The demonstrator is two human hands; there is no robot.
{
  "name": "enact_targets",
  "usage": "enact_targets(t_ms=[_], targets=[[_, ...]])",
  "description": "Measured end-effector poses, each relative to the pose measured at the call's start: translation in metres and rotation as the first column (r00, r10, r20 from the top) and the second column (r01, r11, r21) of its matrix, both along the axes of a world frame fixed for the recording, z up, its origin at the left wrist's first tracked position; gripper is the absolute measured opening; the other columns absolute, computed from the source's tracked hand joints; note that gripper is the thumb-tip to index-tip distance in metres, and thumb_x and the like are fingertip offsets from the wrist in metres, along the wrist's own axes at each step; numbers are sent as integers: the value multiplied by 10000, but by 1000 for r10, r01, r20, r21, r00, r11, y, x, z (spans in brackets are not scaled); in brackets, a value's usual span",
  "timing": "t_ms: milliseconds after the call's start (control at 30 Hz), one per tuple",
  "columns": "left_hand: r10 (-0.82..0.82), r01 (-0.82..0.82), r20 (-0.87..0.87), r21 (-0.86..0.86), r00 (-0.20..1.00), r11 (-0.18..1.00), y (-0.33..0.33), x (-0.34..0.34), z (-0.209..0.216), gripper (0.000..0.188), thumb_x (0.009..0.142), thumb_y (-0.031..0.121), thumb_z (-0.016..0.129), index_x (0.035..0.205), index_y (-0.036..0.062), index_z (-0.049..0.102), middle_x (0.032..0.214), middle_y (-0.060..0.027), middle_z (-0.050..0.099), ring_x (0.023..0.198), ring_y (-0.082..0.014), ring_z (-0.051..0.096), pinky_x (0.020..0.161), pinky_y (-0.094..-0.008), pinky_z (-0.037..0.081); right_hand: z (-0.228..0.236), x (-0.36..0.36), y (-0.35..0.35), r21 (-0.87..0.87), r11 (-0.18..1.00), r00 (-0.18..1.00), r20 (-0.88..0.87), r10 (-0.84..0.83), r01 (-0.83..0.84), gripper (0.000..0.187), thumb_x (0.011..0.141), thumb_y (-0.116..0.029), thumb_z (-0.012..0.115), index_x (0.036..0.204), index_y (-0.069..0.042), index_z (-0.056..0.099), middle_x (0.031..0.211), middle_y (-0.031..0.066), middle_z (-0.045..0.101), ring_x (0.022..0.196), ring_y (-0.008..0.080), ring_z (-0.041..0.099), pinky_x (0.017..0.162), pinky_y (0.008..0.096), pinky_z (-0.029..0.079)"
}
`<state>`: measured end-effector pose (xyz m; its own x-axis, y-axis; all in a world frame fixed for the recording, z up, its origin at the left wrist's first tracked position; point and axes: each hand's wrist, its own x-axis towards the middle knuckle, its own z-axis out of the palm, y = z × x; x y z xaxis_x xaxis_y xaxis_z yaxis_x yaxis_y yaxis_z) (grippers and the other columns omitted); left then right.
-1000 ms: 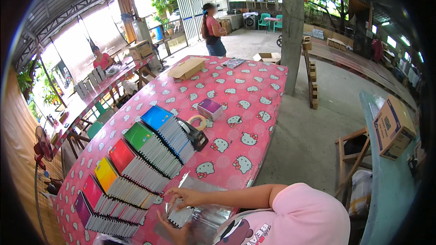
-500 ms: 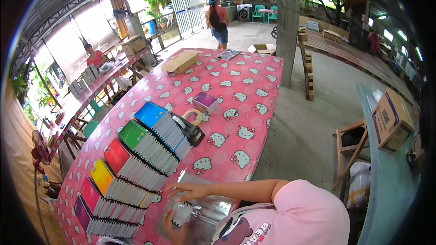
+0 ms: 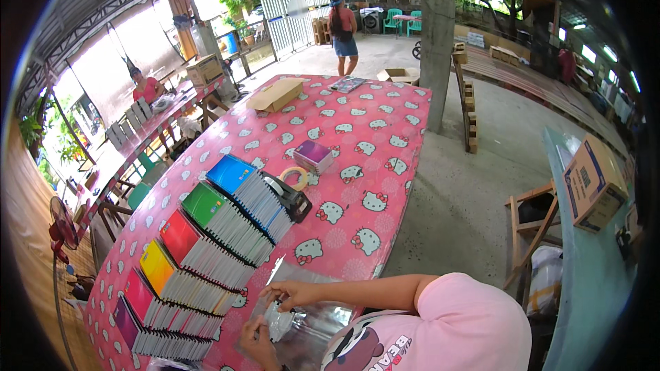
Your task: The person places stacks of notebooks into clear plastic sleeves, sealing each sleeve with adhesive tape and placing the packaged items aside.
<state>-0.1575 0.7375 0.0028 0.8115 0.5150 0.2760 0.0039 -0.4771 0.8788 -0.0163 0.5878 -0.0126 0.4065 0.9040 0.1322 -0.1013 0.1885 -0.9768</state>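
Observation:
At the near edge of the table lie clear plastic bags (image 3: 320,317). My right hand (image 3: 292,295) reaches in from the right with curled fingers at the upper left edge of the plastic. Lower down, my left hand (image 3: 258,345) has its fingertips pinched together at the left edge. Between them a small white patch (image 3: 280,324) shows at the plastic; its kind cannot be made out. Left of my hands stand rows of spiral notebooks in purple, pink, yellow (image 3: 157,266), red (image 3: 180,235), green (image 3: 204,204) and blue (image 3: 232,173).
Past the notebooks sit a black tape dispenser (image 3: 294,199), a tape roll (image 3: 294,177) and a small purple-topped stack (image 3: 314,154). An open cardboard box (image 3: 276,95) lies at the far end. One person (image 3: 343,31) stands beyond; another (image 3: 146,88) is at a side table. A concrete post (image 3: 434,55) rises right.
My fingers have drawn in at the plastic's edge, and the left hand has shifted slightly left. The white patch shows differently. The standing person has turned and moved a little right.

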Motion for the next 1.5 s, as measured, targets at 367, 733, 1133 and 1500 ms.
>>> enact_targets(t_ms=[367, 733, 1133, 1500], targets=[[-214, 149, 157, 347, 964, 926, -23, -18, 33, 586, 716, 375, 689, 1181, 44, 555, 1222, -182, 499, 1174, -329, 432, 982, -459, 322, 1, -3, -8, 264, 939, 956, 252, 152, -219, 613, 818, -187, 585, 1352, -45, 319, 1309, 150, 443, 1210, 267, 439, 993, 363, 309], [-154, 88, 152, 371, 976, 924, -8, -32, -33, 307, 800, 215, 603, 1030, 15, 639, 1145, -140, 573, 1194, -350, 417, 966, -474, 344, 10, -45, -25, 89, 971, 444, 877, -182, 222, 531, 772, -197, 642, 1253, -67, 458, 1220, 144, 508, 1140, 297, 430, 992, 421, 267], [-22, -16, 187, 202, 982, 979, -16, -35, -34, 493, 755, 40, 613, 1235, 1, 507, 1208, -142, 487, 1023, -198, 530, 869, -322, 420, 25, -54, -16, 110, 967, 509, 833, -216, 230, 486, 787, -145, 610, 1242, -79, 453, 987, 87, 527, 999, 232, 483, 967, 436, 285], [-130, 133, 128, -14, 983, 991, -15, -39, 3, 860, 758, 121, 667, 1433, 66, 138, 1004, -80, 519, 858, -150, 514, 800, -307, 435, 36, -59, -4, -39, 968, 455, 887, -81, 247, 544, 803, -159, 559, 1306, -69, 375, 941, 98, 524, 955, 255, 489, 927, 428, 318]])
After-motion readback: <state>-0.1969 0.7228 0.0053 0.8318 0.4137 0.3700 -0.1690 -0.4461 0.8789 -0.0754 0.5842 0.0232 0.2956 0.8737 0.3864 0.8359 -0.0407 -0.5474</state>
